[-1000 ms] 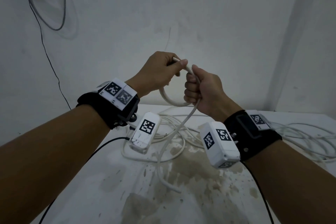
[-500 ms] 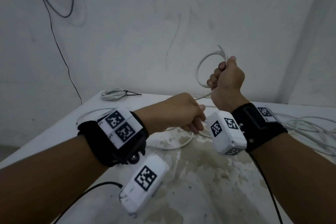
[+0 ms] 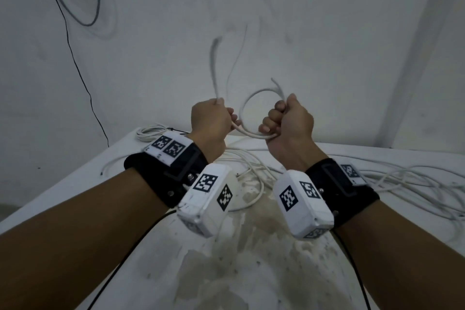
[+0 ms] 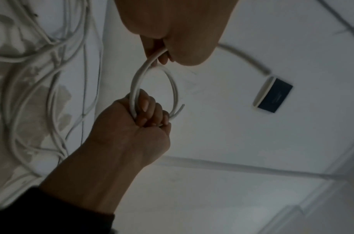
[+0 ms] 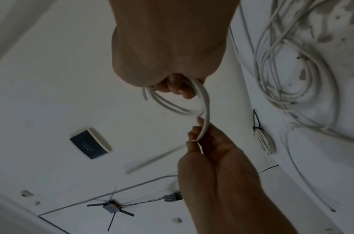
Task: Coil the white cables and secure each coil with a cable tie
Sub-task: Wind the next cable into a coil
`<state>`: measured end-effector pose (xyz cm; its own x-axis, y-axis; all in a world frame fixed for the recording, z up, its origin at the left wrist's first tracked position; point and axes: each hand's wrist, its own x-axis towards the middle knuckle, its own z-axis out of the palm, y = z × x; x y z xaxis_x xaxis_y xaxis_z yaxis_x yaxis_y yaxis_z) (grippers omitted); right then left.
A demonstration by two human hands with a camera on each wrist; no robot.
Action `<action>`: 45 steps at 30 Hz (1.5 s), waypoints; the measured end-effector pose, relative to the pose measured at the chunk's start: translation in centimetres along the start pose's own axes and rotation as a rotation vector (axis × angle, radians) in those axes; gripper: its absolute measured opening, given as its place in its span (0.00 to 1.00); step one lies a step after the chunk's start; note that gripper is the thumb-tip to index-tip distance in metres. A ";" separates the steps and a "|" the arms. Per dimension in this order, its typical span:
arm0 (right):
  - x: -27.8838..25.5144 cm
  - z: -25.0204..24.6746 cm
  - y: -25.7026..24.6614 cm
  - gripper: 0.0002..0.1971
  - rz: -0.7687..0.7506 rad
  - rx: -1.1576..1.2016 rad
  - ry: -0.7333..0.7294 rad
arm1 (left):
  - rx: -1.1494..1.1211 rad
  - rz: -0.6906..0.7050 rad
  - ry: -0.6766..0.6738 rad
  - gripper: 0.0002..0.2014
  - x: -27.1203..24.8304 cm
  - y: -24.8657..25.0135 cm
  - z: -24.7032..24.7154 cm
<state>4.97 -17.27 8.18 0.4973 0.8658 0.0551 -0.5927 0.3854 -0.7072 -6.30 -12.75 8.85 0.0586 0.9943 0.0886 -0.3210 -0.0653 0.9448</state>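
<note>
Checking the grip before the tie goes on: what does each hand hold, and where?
Right hand grips the white cable where the coil's loops gather; left hand grips the same cable's free length beside the coil.

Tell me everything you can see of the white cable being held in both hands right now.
The white cable is thin, round and smooth, plastic-looking. It forms a small coil of about two turns in the air above the table. The right hand grips the coil; the left hand grips the tail, which whips upward, blurred. One cut end pokes above the right fist.

A black wire (image 3: 75, 58) hangs on the wall (image 3: 302, 20) beside a dark wall box (image 4: 273, 98).
</note>
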 end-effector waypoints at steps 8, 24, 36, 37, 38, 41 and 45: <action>-0.6 0.2 -0.7 0.25 0.067 0.172 -0.237 | 0.283 0.162 -0.067 0.15 0.3 0.3 -0.5; -0.7 -1.0 -1.4 0.25 0.111 -0.003 -0.242 | 0.243 0.253 -0.299 0.13 0.1 1.9 0.5; -0.8 -1.5 -1.9 0.26 0.109 -0.135 -0.244 | 0.391 0.299 -0.493 0.14 0.5 3.4 0.9; -0.7 -1.5 -2.0 0.26 0.115 -0.147 -0.253 | 0.412 0.308 -0.525 0.14 0.5 3.7 0.9; -0.8 -1.6 -2.0 0.25 0.121 -0.168 -0.262 | 0.439 0.322 -0.556 0.15 0.5 3.9 0.9; -0.8 -1.6 -2.2 0.25 0.125 -0.236 -0.274 | 0.547 0.382 -0.628 0.16 0.7 4.5 0.8; -1.0 -1.6 -2.2 0.26 0.111 -0.271 -0.269 | 0.590 0.376 -0.689 0.17 0.8 5.3 0.6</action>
<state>6.76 -19.48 8.56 0.2349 0.9639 0.1253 -0.4268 0.2181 -0.8777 -7.32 -12.34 14.09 0.6480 0.6461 0.4033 0.0817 -0.5854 0.8066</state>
